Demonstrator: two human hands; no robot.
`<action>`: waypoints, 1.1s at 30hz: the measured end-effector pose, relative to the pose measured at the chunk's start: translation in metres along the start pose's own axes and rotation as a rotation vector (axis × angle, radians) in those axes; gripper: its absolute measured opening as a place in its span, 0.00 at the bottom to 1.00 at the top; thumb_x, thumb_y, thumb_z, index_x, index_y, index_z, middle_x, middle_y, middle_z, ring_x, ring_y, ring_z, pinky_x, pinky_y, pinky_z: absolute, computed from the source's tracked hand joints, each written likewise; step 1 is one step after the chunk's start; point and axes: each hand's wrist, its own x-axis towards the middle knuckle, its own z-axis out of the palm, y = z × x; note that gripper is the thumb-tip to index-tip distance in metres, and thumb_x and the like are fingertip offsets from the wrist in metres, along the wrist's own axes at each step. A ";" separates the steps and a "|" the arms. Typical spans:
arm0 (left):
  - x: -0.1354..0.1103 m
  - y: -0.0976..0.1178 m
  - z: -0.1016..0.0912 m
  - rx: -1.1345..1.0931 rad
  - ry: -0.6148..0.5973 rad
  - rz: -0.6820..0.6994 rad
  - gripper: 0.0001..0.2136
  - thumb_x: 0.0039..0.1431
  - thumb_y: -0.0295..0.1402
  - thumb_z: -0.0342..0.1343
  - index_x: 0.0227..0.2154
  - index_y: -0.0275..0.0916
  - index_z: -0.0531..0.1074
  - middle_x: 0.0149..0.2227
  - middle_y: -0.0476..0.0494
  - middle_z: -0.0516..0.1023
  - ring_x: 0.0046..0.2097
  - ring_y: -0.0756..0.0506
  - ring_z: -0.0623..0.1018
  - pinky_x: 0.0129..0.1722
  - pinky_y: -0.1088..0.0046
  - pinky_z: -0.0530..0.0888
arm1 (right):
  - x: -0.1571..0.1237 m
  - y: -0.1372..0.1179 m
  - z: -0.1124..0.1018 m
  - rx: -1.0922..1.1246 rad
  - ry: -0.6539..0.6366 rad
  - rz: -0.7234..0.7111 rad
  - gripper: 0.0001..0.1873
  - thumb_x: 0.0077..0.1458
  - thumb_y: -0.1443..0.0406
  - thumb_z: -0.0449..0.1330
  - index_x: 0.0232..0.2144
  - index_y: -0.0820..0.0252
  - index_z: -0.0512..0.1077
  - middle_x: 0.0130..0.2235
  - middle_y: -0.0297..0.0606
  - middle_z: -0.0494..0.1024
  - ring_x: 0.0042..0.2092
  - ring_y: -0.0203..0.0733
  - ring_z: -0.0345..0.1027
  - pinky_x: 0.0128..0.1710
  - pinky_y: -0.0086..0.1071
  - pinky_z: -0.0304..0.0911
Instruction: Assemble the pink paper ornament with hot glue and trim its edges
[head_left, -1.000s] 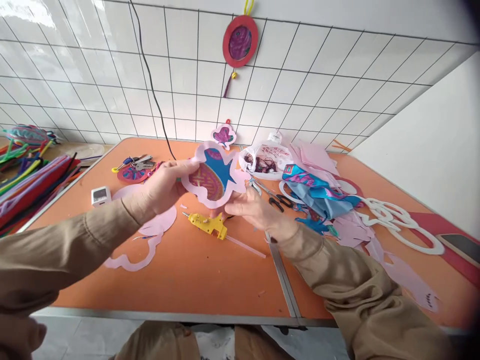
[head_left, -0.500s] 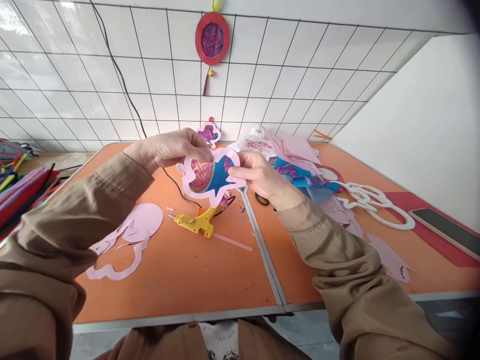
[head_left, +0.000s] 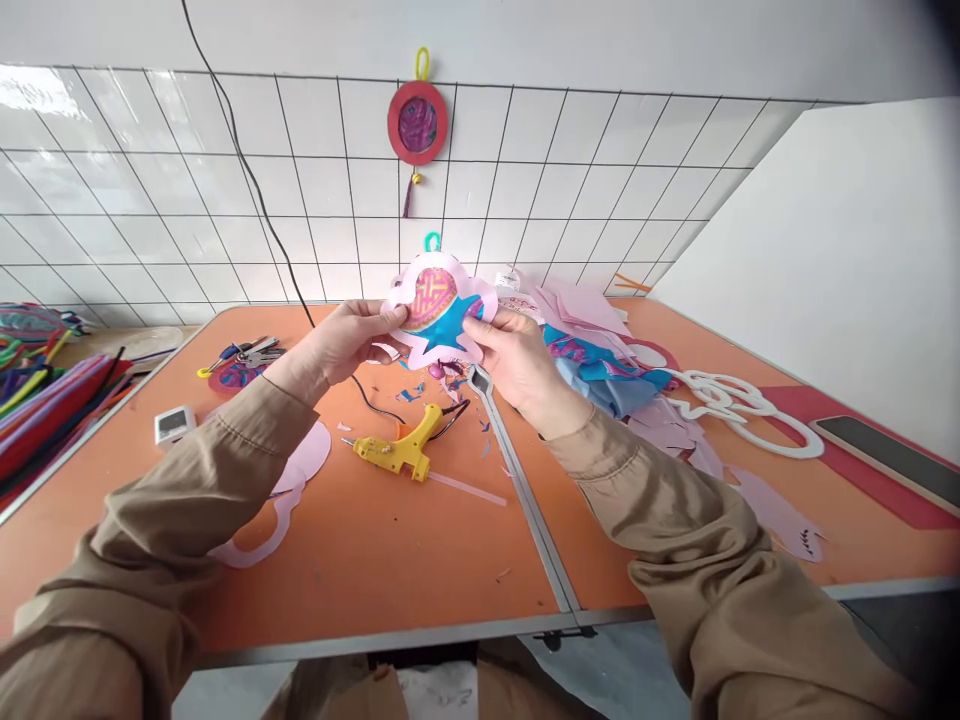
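Observation:
I hold a pink cloud-shaped paper ornament (head_left: 442, 305) with a red patterned centre and a blue star-like piece, raised above the orange table (head_left: 375, 540). My left hand (head_left: 349, 340) pinches its left edge. My right hand (head_left: 510, 355) pinches its right lower edge. Both hands are closed on the paper. Below them on the table lies a yellow glue gun (head_left: 397, 450) with a clear glue stick behind it and a black cord running up the wall.
Pink paper offcuts (head_left: 289, 490) lie at the left, with keys (head_left: 244, 352), a small white device (head_left: 172, 424) and a pile of coloured pipe cleaners (head_left: 45, 395). At the right are blue and pink scraps (head_left: 600, 365) and white foam rings (head_left: 739, 405). A red round ornament (head_left: 417, 122) hangs on the tiled wall.
Both hands have lifted the ornament higher and turned it so the red centre faces up. The view has tilted upward a little.

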 end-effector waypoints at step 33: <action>-0.009 -0.017 0.014 0.077 0.065 0.238 0.10 0.45 0.34 0.71 0.18 0.36 0.78 0.18 0.48 0.73 0.22 0.53 0.69 0.20 0.76 0.63 | -0.002 -0.013 0.004 -0.175 -0.072 -0.075 0.09 0.44 0.59 0.70 0.25 0.57 0.77 0.26 0.32 0.75 0.30 0.37 0.68 0.32 0.34 0.65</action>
